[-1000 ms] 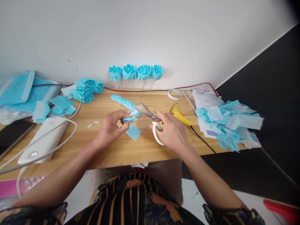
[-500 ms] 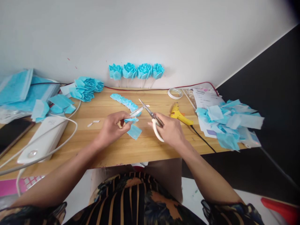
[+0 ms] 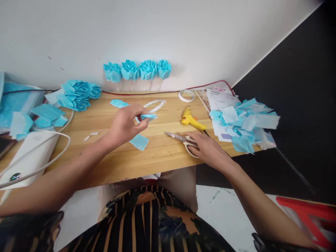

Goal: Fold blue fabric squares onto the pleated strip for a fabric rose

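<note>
My left hand [image 3: 123, 125] is raised a little above the wooden table [image 3: 157, 154] and pinches a small folded blue piece [image 3: 147, 116] with a white ear loop [image 3: 154, 104] curling off it. My right hand [image 3: 206, 148] lies low on the table at the right, fingers resting on the white handle of the scissors [image 3: 181, 139], whose closed blades lie flat pointing left. A loose blue square [image 3: 139, 141] lies on the table under my left hand. A strip of folded blue pieces [image 3: 118, 103] lies behind it.
A yellow glue gun [image 3: 191, 119] lies just behind the scissors, a tape roll [image 3: 186, 95] behind that. Blue scraps [image 3: 243, 124] pile on papers at the right edge. Several blue flowers [image 3: 138, 69] lean on the wall; more lie at left [image 3: 77, 93] by a white device [image 3: 28, 150] with cables.
My right hand has lowered the scissors flat onto the table to the right. My left hand has lifted the blue piece, its white loop now free. The view has shifted right.
</note>
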`<state>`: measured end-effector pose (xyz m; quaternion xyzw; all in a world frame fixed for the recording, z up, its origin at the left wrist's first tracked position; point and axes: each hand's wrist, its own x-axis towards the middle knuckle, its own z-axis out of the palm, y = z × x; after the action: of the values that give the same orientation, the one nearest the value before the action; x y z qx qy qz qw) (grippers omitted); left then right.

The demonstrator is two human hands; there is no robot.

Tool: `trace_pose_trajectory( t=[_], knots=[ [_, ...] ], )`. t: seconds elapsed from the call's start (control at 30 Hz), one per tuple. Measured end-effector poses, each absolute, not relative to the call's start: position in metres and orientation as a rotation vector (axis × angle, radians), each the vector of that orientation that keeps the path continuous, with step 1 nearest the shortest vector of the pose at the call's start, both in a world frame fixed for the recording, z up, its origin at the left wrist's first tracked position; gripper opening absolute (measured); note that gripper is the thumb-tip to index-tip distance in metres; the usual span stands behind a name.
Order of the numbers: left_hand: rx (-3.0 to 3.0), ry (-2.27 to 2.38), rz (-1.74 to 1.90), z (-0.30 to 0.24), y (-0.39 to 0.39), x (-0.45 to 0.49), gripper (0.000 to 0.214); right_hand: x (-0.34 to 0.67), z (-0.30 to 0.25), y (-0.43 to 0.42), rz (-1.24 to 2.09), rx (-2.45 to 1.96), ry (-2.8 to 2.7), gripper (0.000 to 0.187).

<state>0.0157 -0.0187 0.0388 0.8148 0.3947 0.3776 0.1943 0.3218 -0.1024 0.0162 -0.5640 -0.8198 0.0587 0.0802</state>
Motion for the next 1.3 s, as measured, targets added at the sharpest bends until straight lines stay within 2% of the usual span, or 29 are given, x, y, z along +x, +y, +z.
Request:
trace_pose_trajectory(
  t=[0.1,0.2,0.37,0.47,0.67,0.8,0.93,1.1,1.3],
  knots=[
    [2.364,0.969,0.991,0.025,0.014,0.057,0.014,0.315,0.017,-0.105,-0.013,-1.694,-2.497,0.033],
    [2.414,0.925,0.935,0.008,0.039,0.085,0.007,0.304,0.019,-0.101,-0.129,-1.717,-2.430,0.025],
    [2.231,0.999,1.003,0.009,0.033,0.075,0.008,0.284,0.000,-0.091,0.079,-1.562,-2.287,0.021],
    [1.949,1.155,0.906,0.020,0.013,0.053,0.013,0.277,-0.015,-0.084,0.062,-1.568,-2.205,0.014],
    [1.554,1.190,0.883,0.022,-0.013,0.015,0.017,0.272,-0.024,-0.078,0.069,-1.578,-2.108,0.017],
    [1.367,1.147,0.864,0.014,-0.021,0.002,0.019,0.275,-0.025,-0.074,0.279,-1.722,-1.865,0.014],
    [1.200,1.099,0.805,0.011,-0.027,-0.001,0.021,0.269,-0.020,-0.075,0.485,-1.668,-1.658,0.017],
    [1.137,1.106,0.803,0.010,-0.035,0.000,0.023,0.234,-0.004,-0.081,0.198,-1.444,-1.750,0.014],
    [1.128,1.107,0.791,0.017,-0.044,-0.001,0.014,0.197,0.011,-0.075,-0.197,-0.986,-1.903,0.018]
  ],
)
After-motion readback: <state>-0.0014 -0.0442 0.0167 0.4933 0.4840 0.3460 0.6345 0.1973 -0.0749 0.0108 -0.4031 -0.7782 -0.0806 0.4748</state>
